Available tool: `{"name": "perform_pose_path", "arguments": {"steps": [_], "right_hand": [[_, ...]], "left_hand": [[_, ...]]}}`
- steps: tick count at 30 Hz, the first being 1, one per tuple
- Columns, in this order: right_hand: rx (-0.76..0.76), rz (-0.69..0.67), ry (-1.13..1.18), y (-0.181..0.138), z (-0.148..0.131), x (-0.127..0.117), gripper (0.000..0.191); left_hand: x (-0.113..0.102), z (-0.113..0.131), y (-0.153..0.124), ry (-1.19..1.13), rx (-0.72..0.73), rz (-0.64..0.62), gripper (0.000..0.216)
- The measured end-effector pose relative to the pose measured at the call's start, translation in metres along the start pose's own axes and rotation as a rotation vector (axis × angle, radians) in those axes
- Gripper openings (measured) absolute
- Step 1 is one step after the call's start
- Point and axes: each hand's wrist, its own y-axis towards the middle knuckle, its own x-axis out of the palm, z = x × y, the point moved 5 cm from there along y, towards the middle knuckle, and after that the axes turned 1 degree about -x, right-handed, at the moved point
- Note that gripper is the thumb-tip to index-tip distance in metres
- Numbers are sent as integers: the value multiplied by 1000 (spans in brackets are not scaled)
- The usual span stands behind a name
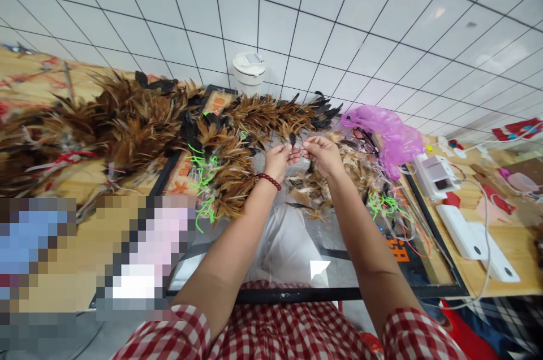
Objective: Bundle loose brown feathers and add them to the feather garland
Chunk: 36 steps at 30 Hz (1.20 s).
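My left hand, with a dark red bead bracelet at the wrist, pinches a small dark feather between thumb and fingers. Just right of it, my right hand has its thumb and fingertips pressed together; whatever is between them is too small to make out. A small gap separates the two sets of fingertips. Brown feather bunches lie left of my left hand, with green ties among them. Loose mottled feathers are heaped beneath and beside my right hand.
A long feather row runs along the back, and large feather bundles fill the left. Behind stands a white lidded container. A purple plastic bag, white power strips and cables lie right. A black-edged glass top faces me.
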Motion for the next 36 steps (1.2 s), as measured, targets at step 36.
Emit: {"name": "perform_pose_path", "arguments": {"steps": [36], "right_hand": [[65, -381, -134, -7, 5, -14, 46]], "left_hand": [[4, -13, -7, 205, -314, -367, 24]]}}
